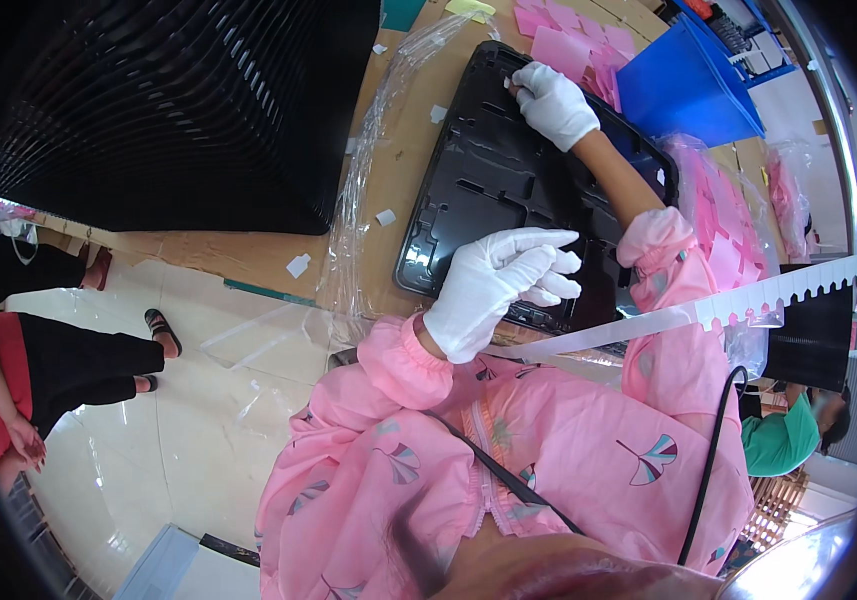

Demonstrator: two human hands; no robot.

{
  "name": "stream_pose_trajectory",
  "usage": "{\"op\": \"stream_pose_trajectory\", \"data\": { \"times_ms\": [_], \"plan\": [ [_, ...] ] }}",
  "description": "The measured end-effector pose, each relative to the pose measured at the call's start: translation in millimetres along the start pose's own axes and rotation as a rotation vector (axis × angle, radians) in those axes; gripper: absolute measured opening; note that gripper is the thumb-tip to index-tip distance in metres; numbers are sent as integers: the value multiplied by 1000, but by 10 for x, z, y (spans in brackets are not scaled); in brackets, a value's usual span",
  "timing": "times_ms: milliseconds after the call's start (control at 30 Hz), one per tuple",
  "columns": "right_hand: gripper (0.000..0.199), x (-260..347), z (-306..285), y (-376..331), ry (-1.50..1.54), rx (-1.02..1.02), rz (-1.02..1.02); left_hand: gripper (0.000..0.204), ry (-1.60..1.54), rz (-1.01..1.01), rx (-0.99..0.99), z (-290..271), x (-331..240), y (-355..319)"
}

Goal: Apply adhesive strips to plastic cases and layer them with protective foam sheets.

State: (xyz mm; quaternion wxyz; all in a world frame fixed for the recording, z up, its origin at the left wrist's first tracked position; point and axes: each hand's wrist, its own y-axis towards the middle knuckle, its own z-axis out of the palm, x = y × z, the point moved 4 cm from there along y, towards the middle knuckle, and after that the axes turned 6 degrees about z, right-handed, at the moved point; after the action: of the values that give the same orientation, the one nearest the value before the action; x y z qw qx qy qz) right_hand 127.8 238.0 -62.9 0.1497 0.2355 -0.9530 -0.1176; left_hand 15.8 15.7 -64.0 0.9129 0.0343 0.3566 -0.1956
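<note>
A black molded plastic tray [478,165] with recessed compartments lies on the brown work surface in front of me. My right hand [556,108], in a white glove, reaches to its far end. Its fingers are curled and pressed together at the tray, near a tiny white piece; what they pinch is too small to make out. Above the tray's near part hovers my left hand [503,285], also gloved in white, fingers apart and nothing visible in them. A long white paper strip [638,325] with a notched edge runs past my left wrist and across my right sleeve.
At the left rises a tall stack of black trays [178,110]. Clear plastic film [353,190] and white scraps [385,216] lie beside the tray. Pink sheets [573,45] and a blue bin [690,85] stand beyond. Other people [63,365] are at the left and right.
</note>
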Motion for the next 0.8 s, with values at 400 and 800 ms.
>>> {"op": "stream_pose_trajectory", "data": {
  "times_ms": [400,800],
  "plan": [
    [9,565,-811,-1314,1000,147,242,45,-45,146,-178,137,45,187],
    [21,-917,-1118,-1648,205,-325,388,35,127,40,-65,328,499,401]
  ]
}}
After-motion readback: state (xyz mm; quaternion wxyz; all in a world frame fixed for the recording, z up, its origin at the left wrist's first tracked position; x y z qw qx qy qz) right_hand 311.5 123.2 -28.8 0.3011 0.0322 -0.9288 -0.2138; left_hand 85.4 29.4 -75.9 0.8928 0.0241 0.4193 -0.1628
